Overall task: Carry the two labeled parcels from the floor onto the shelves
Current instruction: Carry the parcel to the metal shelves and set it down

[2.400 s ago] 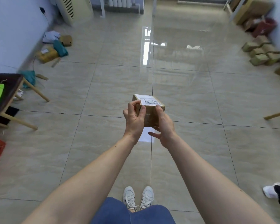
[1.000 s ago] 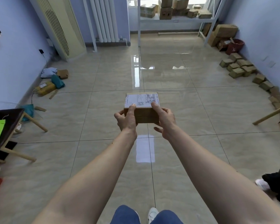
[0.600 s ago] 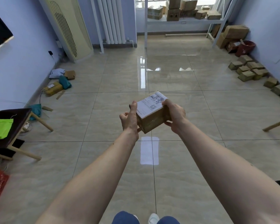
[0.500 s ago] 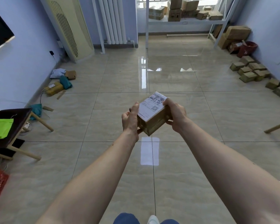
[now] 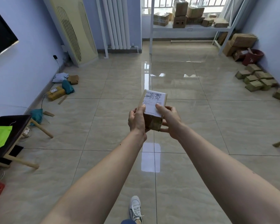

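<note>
The parcel (image 5: pixel 153 109) has been turned from tilted to label-up, lengthwise away from the body. It is gripped on its left side by the left hand (image 5: pixel 137 119), on its right by the right hand (image 5: pixel 170 121), fingers curled around it above the floor (image 5: pixel 200 126).

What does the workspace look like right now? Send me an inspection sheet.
Surface: glossy tiled floor, with window glare.
Job's things: labeled parcel held at chest height, label up; white shelves at the far wall carry cardboard boxes.
Clutter: parcels and bags by the left wall; small boxes along the right wall; red bucket.
Hands: left hand and right hand grip the parcel's sides.
Cables: black cable from a left wall plug.
Surroundings: radiator, standing air conditioner, dark table.
</note>
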Tool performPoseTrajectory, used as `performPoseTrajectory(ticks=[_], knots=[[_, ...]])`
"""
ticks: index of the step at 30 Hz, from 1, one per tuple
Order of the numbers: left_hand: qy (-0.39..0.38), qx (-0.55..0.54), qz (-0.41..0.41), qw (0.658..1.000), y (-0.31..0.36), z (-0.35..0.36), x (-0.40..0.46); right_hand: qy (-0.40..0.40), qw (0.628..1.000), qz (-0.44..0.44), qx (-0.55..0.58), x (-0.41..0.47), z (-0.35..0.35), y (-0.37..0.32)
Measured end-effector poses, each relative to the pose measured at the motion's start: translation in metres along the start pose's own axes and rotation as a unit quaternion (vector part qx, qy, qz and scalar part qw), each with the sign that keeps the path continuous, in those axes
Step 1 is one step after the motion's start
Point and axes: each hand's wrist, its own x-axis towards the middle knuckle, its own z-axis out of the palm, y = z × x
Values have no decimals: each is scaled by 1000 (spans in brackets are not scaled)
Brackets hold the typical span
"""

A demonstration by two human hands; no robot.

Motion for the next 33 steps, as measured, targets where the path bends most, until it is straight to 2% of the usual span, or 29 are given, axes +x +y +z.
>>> performPoseTrajectory(ticks=[10,18,33], knots=[[-52,92,70,992,55,44,84,53,997,-36,39,82,24,-56],[-76,148,64,984,74,94,156,93,994,-49,38,151,12,-99],[-88,115,81,986,142,233,298,58,996,-71,18,320,-17,-219]])
